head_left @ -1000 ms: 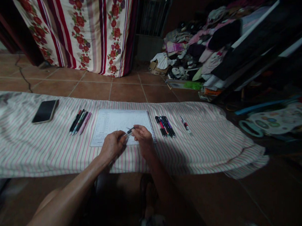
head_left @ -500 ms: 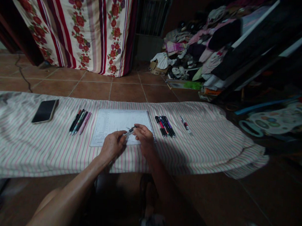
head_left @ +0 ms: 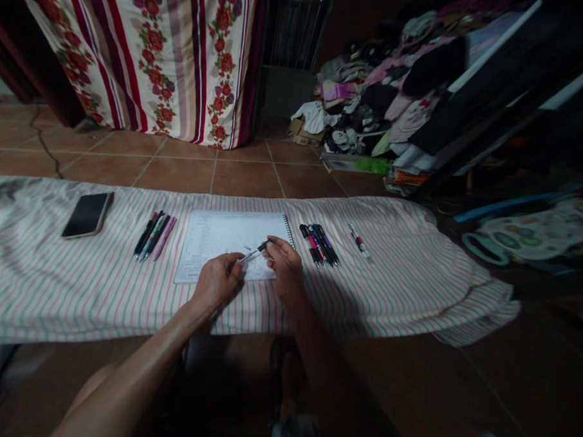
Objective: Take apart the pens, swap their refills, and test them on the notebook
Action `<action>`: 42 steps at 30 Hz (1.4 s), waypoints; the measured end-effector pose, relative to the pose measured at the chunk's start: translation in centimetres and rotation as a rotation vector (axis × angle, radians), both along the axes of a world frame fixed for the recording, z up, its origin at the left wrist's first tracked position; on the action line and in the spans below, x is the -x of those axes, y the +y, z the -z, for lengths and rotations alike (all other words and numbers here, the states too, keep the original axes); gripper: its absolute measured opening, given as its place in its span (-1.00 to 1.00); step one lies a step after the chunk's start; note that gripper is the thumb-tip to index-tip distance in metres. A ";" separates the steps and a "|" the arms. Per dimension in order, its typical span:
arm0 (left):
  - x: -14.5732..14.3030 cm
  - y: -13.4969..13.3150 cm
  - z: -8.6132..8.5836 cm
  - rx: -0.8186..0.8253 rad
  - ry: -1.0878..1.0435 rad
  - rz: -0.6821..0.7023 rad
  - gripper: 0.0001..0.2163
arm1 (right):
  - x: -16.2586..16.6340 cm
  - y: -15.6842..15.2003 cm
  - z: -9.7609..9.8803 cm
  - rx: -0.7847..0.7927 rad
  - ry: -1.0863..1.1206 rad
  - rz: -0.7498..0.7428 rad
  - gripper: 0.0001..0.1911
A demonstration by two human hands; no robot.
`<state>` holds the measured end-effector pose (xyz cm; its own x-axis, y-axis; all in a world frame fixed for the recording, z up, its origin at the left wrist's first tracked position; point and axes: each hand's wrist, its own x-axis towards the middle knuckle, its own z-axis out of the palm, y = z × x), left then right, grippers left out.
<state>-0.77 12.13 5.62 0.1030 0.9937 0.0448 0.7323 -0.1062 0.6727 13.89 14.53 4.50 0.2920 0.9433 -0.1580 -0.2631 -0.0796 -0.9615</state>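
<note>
Clearly, the pen (head_left: 251, 253) is held just above the pad (head_left: 223, 231), in the gap between the two hands. Its long axis slants from near left to far right, the thin pale shaft toward the left hand (head_left: 217, 278) and the dark end toward the right hand (head_left: 285, 264). Neither hand is nearer; both touch it. Whether it is one piece or two cannot be told.

Left hand: fingertips pinched on the shaft's near end, the pen lying ahead and to its right. Right hand: fingers curled, tips closed on the dark end, the pen lying to its left.

Left pens (head_left: 154, 237) lie beside the pad, with the phone (head_left: 87, 215) beyond; right pens (head_left: 320, 245) and a lone pen (head_left: 359, 242) lie opposite. All rest on the cloth-covered surface (head_left: 404, 281). Curtain (head_left: 182, 65) and clothes (head_left: 364, 93) stand behind.
</note>
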 end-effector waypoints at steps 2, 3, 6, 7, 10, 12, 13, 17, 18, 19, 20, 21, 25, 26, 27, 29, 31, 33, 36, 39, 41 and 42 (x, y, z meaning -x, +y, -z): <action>0.0 0.0 -0.1 0.008 0.013 -0.008 -0.68 | -0.4 0.1 -0.1 0.001 -0.018 0.013 -0.58; 0.1 0.1 -0.1 0.010 0.019 -0.011 -0.68 | -0.6 0.2 -0.1 -0.006 -0.036 0.030 -0.59; 0.1 0.1 -0.3 0.021 0.041 -0.031 -0.69 | -1.3 0.5 0.0 -0.041 -0.121 0.099 -0.59; 0.2 0.1 -0.4 0.025 0.046 -0.037 -0.69 | -1.4 0.6 0.2 -0.049 -0.155 0.117 -0.59; 0.2 0.2 -0.5 0.030 0.058 -0.052 -0.69 | -1.9 1.0 0.6 -0.052 -0.274 0.128 -0.58; 0.3 0.2 -0.5 0.032 0.067 -0.056 -0.69 | -2.0 1.0 0.8 -0.067 -0.370 0.123 -0.58; 0.3 0.2 -0.5 0.032 0.072 -0.059 -0.69 | -2.1 1.0 1.0 -0.084 -0.430 0.123 -0.60; 0.3 0.2 -0.5 0.027 0.075 -0.076 -0.70 | -2.7 0.9 1.2 -0.179 -0.709 0.134 -0.75; 0.3 0.2 -0.5 0.026 0.071 -0.080 -0.70 | -2.8 0.9 1.2 -0.207 -0.782 0.135 -0.79; 0.4 0.2 -0.5 0.026 0.068 -0.082 -0.70 | -3.0 0.8 1.2 -0.236 -0.852 0.135 -0.83; 0.4 0.2 -0.5 0.026 0.065 -0.081 -0.70 | -3.2 0.8 1.2 -0.263 -0.918 0.137 -0.85; 0.4 0.2 -0.5 0.024 0.063 -0.081 -0.70 | -3.3 0.9 1.3 -0.288 -0.977 0.141 -0.86; 0.3 0.2 -0.7 0.026 0.061 -0.083 -0.70 | -3.8 1.3 1.9 -0.400 -1.110 0.138 -0.81; 0.3 0.3 -0.8 0.030 0.061 -0.086 -0.70 | -3.8 1.4 2.1 -0.431 -1.119 0.132 -0.79; 0.3 0.3 -0.8 0.033 0.062 -0.088 -0.70 | -3.8 1.5 2.2 -0.455 -1.123 0.127 -0.78; 0.3 0.3 -0.9 0.038 0.065 -0.088 -0.70 | -3.7 1.7 2.5 -0.471 -1.126 0.117 -0.76; 0.4 0.3 -0.8 0.036 0.066 -0.086 -0.70 | -3.6 1.7 2.8 -0.465 -1.133 0.098 -0.74; 0.4 0.3 -0.7 0.034 0.067 -0.086 -0.70 | -3.6 1.8 3.0 -0.461 -1.141 0.079 -0.73; 0.5 0.4 -0.6 0.036 0.067 -0.091 -0.70 | -3.5 1.8 3.4 -0.455 -1.162 0.073 -0.70; 0.6 0.4 -0.7 0.039 0.071 -0.099 -0.71 | -3.2 1.8 3.8 -0.435 -1.218 0.074 -0.67; 0.6 0.5 -0.7 0.039 0.073 -0.103 -0.71 | -3.1 1.8 3.9 -0.420 -1.268 0.079 -0.67; 0.6 0.5 -0.8 0.039 0.074 -0.105 -0.71 | -3.0 1.8 4.0 -0.416 -1.289 0.081 -0.67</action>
<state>-1.40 12.60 6.40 -0.0002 1.0000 0.0016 0.7856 -0.0008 0.6188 16.89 16.30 0.54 0.0708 0.8269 0.5578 0.8447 0.2477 -0.4744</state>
